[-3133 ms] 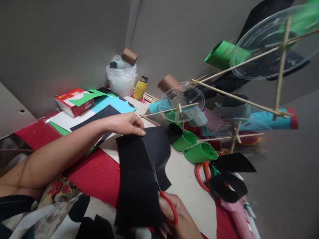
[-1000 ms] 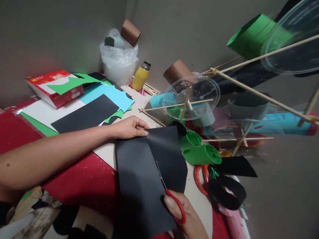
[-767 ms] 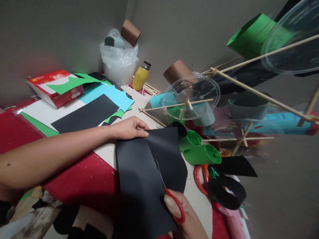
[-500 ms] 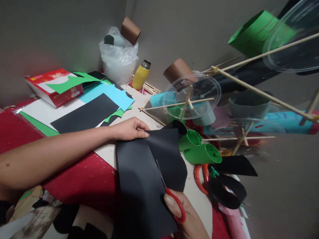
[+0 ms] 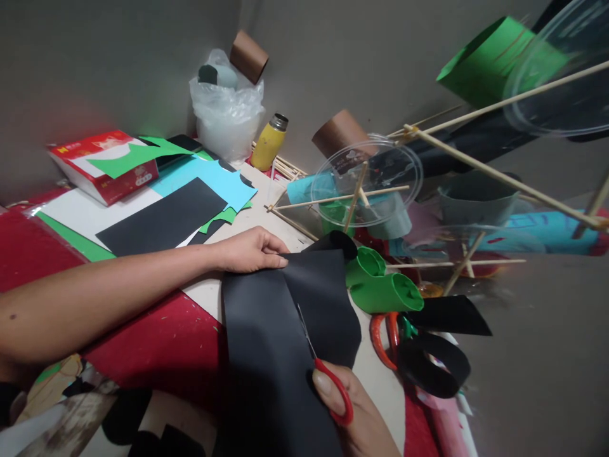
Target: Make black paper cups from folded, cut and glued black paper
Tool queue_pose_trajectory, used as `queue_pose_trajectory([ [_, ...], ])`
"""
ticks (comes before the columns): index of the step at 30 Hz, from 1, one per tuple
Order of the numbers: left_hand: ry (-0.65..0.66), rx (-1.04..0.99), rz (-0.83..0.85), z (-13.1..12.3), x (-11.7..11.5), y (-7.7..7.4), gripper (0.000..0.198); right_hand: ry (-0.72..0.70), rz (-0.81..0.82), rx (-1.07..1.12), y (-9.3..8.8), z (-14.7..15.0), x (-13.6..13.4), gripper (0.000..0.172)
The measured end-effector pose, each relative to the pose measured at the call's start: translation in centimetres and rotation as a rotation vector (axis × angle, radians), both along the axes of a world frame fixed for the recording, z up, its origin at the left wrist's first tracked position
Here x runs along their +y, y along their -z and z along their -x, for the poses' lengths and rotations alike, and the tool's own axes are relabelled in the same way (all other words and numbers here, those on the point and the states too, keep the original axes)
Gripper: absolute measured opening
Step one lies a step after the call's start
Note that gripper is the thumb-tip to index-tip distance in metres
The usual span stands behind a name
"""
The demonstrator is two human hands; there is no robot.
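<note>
two bare hands work on one large black sheet point(image 5: 261, 317), which lies in front of the person, over the pale board point(image 5: 380, 374) and the red cloth point(image 5: 166, 343). the left hand point(image 5: 259, 249) has thumb and fingers pinched together on the sheet's far edge. the right hand point(image 5: 356, 406) is clamped on one pair of scissors point(image 5: 337, 390) by its red handle, the metal pointing away along the sheet; it is too thin and dark there to tell whether the blades are parted.

just beyond the left forearm, one black rectangle point(image 5: 164, 216) rests on white, blue and green paper, near one red box point(image 5: 102, 162). farther back stand one yellow bottle point(image 5: 269, 146) and one white plastic bag point(image 5: 226, 120). two brown tubes point(image 5: 342, 136) show, one at the bag's top, one behind a clear round lid point(image 5: 390, 162). right of the sheet, two green rolls point(image 5: 387, 293) sit side by side, near one orange handle point(image 5: 375, 339) and one black paper ring point(image 5: 435, 365).
</note>
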State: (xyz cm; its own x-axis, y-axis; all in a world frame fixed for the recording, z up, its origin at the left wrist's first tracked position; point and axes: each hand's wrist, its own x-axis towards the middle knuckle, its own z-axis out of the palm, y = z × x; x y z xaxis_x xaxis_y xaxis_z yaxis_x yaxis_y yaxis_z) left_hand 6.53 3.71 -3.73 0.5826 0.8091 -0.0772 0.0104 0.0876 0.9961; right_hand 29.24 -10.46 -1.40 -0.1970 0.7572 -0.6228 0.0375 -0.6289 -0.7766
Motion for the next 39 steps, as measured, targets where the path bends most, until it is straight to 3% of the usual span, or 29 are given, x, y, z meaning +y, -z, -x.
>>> queue_pose_trajectory([
  [8, 0.005, 0.016, -0.005, -0.2, -0.3, -0.2, 0.014, -0.088, 0.031, 0.143, 0.7, -0.2, 0.2, 0.043],
  [12, 0.009, 0.039, -0.055, -0.4, -0.5, -0.1, 0.015, -0.09, 0.009, 0.127, 0.8, -0.4, 0.3, 0.047],
  [21, 0.002, 0.022, -0.032, -0.4, -0.4, 0.0, 0.015, -0.248, 0.013, 0.065, 2.2, -1.8, 0.5, 0.049],
  [39, 0.026, 0.047, -0.078, -0.9, -1.0, -0.2, 0.019, -0.189, 0.005, 0.084, 2.4, -1.6, 0.5, 0.048],
])
